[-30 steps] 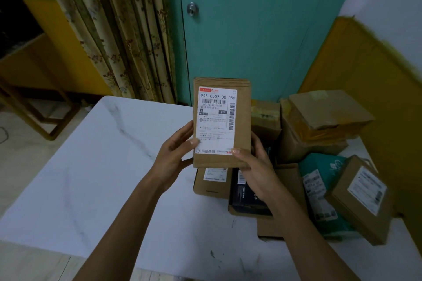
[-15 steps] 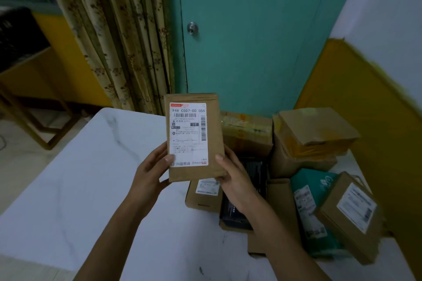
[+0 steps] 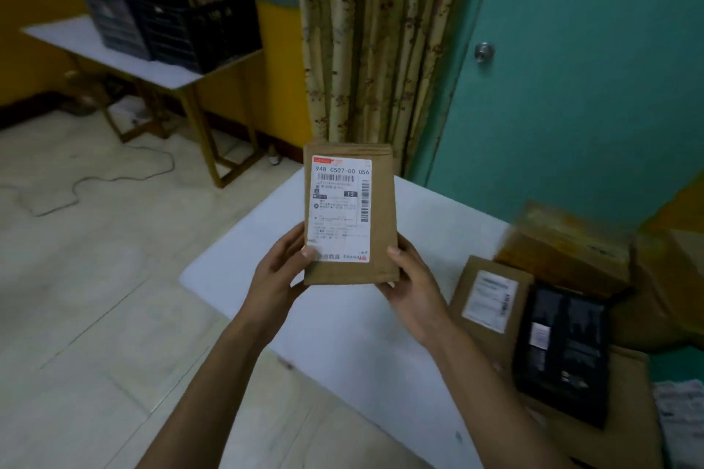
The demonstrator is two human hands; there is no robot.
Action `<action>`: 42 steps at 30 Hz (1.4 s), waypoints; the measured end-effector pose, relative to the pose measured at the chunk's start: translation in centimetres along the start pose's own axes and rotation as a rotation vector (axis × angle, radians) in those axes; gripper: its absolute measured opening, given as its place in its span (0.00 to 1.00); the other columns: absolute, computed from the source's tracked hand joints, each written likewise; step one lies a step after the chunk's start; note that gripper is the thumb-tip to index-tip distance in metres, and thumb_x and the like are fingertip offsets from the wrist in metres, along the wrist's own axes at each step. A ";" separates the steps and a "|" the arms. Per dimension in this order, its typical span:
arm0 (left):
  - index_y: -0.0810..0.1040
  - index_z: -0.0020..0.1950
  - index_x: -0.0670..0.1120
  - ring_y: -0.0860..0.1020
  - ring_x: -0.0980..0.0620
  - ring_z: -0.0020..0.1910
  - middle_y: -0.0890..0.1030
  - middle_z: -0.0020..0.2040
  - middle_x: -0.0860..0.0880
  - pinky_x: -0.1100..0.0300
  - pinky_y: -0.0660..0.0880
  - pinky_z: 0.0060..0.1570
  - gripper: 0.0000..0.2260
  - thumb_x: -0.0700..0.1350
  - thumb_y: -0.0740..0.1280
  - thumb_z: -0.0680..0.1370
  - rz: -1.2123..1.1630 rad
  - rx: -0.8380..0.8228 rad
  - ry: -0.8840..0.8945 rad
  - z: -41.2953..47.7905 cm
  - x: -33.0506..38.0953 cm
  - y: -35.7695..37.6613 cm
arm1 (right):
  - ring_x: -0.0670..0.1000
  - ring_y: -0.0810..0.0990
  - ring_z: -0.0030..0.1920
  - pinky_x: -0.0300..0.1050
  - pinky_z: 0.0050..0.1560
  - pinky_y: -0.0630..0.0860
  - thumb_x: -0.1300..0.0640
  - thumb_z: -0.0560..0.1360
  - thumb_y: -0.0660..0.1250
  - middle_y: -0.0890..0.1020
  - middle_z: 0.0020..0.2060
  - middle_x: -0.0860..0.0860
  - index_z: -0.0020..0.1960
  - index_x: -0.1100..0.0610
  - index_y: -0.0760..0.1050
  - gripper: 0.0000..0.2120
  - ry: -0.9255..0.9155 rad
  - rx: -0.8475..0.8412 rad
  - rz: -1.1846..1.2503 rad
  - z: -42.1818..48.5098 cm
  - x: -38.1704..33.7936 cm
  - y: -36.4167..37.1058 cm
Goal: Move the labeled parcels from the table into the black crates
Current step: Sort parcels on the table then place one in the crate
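Having been turned left, the view now takes in the far crates (image 3: 183, 27), and the parcel (image 3: 350, 213) is kept gripped between left hand (image 3: 276, 278) and right hand (image 3: 413, 289) for carrying.

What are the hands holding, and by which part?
Both hold the flat brown cardboard parcel with a white label: the left hand grips its lower left edge, the right hand its lower right edge.

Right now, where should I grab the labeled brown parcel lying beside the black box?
Take the brown parcel by its left long edge, coming from the open table side. It lies flat, label up, and the black box crowds its right edge, so the left probably offers the only open finger room.
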State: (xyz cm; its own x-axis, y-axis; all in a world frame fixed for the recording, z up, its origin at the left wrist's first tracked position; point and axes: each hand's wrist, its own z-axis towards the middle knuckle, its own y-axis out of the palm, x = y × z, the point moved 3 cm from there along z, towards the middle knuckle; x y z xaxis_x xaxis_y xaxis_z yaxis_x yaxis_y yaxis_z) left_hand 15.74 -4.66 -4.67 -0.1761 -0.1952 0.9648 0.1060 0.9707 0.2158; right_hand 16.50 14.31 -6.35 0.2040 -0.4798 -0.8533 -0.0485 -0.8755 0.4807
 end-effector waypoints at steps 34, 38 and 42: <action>0.72 0.69 0.53 0.76 0.51 0.64 0.79 0.63 0.52 0.49 0.70 0.64 0.26 0.58 0.68 0.72 -0.015 0.538 0.136 15.3 13.9 -61.6 | 0.58 0.74 0.63 0.53 0.63 0.69 0.57 0.69 0.67 0.75 0.65 0.62 0.70 0.57 0.69 0.29 0.336 -0.362 0.086 36.6 25.0 56.6; 0.72 0.68 0.52 0.76 0.52 0.63 0.80 0.62 0.53 0.50 0.70 0.64 0.25 0.56 0.66 0.72 -0.040 0.534 0.148 22.0 17.2 -65.1 | 0.55 0.76 0.61 0.49 0.60 0.73 0.55 0.68 0.66 0.77 0.63 0.60 0.70 0.57 0.68 0.30 0.292 -0.371 0.070 43.4 23.8 60.4; 0.73 0.67 0.52 0.77 0.52 0.62 0.80 0.62 0.53 0.49 0.70 0.65 0.27 0.58 0.68 0.69 -0.044 0.483 0.148 29.1 19.3 -67.9 | 0.54 0.78 0.60 0.46 0.55 0.77 0.54 0.68 0.67 0.80 0.60 0.57 0.70 0.55 0.69 0.30 0.244 -0.321 0.085 50.1 23.1 62.2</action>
State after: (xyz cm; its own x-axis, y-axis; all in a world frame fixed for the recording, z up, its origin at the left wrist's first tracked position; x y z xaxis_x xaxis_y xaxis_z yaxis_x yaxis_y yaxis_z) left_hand -23.30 -70.22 -5.05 -0.0255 -0.2213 0.9749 -0.3695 0.9082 0.1965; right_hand -30.82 -54.02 -6.26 0.4404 -0.4885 -0.7533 0.2246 -0.7524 0.6192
